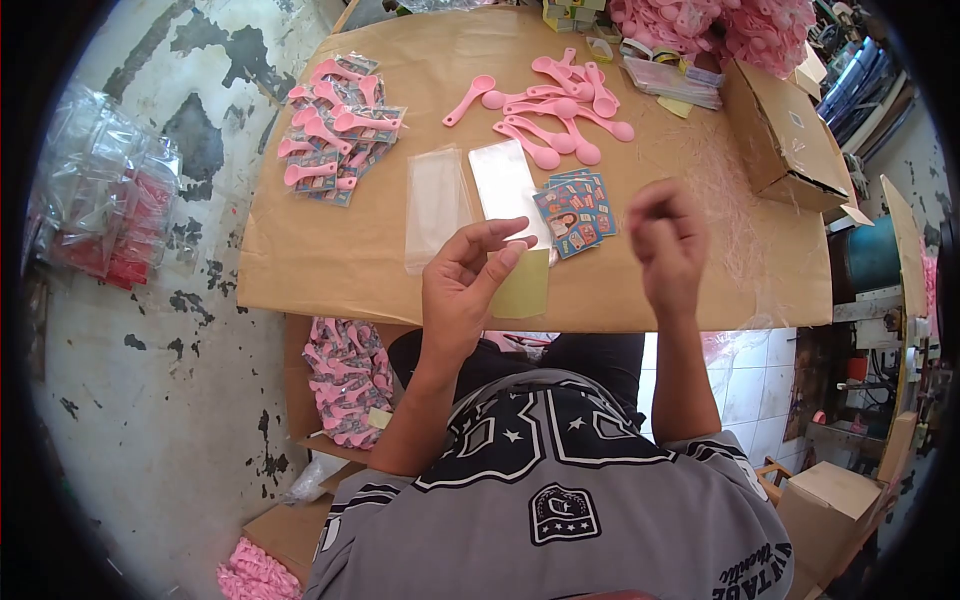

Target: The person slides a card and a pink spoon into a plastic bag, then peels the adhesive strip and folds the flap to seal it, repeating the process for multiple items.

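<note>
My left hand (pixel 465 285) hovers near the front edge of the table, thumb and fingertips a little apart, with nothing visible between them. Just beside its thumb lies a yellow-green sheet (pixel 524 288). My right hand (pixel 668 245) is raised to the right, its fingers curled together and slightly blurred; whatever they hold, if anything, is hidden. Between the hands lies a fanned stack of blue printed cards (pixel 578 215). Clear plastic bags (pixel 437 205) and a shiny whitish stack of film (pixel 503 178) lie behind my left hand.
Loose pink spoons (pixel 565 105) lie at the back centre. Packed spoons with cards (pixel 335 130) are piled at the left. A cardboard box (pixel 785 135) stands at the right edge, near plastic scraps (pixel 745 220). Below the table, a carton holds more packed spoons (pixel 348 380).
</note>
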Tool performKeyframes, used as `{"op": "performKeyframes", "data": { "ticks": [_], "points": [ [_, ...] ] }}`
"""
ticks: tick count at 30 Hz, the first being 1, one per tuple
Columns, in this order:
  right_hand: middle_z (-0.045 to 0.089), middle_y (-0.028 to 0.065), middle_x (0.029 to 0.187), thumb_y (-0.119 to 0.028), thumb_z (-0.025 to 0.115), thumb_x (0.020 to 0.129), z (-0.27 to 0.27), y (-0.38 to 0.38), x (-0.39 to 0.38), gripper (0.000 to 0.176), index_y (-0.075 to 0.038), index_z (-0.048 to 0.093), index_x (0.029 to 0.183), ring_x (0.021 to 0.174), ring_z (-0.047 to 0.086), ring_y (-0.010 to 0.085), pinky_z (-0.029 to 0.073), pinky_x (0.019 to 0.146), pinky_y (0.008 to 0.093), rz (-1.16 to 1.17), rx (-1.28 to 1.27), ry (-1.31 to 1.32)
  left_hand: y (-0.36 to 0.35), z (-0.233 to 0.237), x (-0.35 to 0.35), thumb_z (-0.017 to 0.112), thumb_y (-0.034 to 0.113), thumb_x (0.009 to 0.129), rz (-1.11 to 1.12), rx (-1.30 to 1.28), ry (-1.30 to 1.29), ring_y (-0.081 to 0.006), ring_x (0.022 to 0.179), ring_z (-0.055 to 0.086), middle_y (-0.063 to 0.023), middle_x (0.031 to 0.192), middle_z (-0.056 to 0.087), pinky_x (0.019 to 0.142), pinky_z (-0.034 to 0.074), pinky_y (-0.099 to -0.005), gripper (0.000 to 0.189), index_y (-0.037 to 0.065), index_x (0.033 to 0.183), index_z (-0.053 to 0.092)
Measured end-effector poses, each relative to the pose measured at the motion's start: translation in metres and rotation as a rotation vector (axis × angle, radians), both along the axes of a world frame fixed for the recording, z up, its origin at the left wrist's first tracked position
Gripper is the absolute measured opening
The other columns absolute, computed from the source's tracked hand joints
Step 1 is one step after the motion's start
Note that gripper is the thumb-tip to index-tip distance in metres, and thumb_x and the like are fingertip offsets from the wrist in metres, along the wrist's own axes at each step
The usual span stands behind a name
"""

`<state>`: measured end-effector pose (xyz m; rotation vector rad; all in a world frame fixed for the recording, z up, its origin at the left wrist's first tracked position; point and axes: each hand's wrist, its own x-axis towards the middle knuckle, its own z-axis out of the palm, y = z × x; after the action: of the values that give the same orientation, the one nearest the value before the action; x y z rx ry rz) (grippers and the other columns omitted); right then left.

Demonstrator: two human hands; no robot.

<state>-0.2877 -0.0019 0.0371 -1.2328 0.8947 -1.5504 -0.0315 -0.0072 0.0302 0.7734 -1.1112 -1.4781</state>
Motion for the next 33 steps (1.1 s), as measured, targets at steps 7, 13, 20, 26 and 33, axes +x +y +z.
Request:
{"op": "performKeyframes", "data": {
  "ticks": [7,13,20,26,33],
  "points": [
    [0.068,-0.0006,0.094,-0.016,0.071,0.101,0.002,0.000,0.072,0.017,-0.002,0.069,0.110,0.088,0.062,0.0046,0.050,0.074,0.0221,0.127,0.183,0.141,-0.003,-0.007,0.008,0.071,0.007,0.101,0.007,0.022,0.001,-0.0161,0.110,0.069,-0.0132,0.122,0.072,0.099,0.055,-0.0305,0.030,-0.005,0.127,0.065],
    [0.070,-0.0001,0.099,-0.015,0.072,0.101,-0.002,-0.010,0.066,0.017,-0.002,0.071,0.112,0.092,0.064,0.0049,0.051,0.075,0.0223,0.185,0.175,0.173,-0.006,-0.009,0.021,0.070,0.006,0.101,-0.038,0.078,-0.012,-0.0168,0.108,0.072,-0.0153,0.115,0.076,0.096,0.057,-0.0280,0.024,-0.007,0.122,0.069],
    [0.070,-0.0007,0.098,-0.014,0.073,0.100,0.012,-0.008,0.060,0.019,-0.003,0.072,0.116,0.083,0.059,0.0023,0.046,0.066,0.0197,0.197,0.202,0.148,-0.008,-0.010,0.019,0.070,0.004,0.100,0.009,-0.031,0.033,-0.0189,0.105,0.074,-0.0180,0.112,0.077,0.094,0.058,-0.0290,0.023,-0.008,0.120,0.068],
    [0.071,-0.0001,0.096,-0.015,0.072,0.101,0.000,-0.009,0.060,0.018,-0.002,0.071,0.113,0.083,0.061,0.0043,0.048,0.069,0.0203,0.144,0.119,0.188,-0.008,0.000,0.007,0.071,0.004,0.100,0.050,-0.011,0.045,-0.0198,0.106,0.074,-0.0190,0.112,0.077,0.093,0.058,-0.0285,0.026,-0.007,0.123,0.066],
    [0.072,0.0017,0.097,-0.014,0.073,0.100,-0.003,-0.004,0.053,0.017,0.000,0.071,0.110,0.089,0.065,0.0065,0.052,0.076,0.0227,0.163,0.199,0.076,-0.007,-0.003,0.002,0.071,0.006,0.100,-0.038,0.048,-0.056,-0.0171,0.107,0.073,-0.0172,0.112,0.077,0.094,0.057,-0.0270,0.028,-0.008,0.124,0.067]
  ]
}}
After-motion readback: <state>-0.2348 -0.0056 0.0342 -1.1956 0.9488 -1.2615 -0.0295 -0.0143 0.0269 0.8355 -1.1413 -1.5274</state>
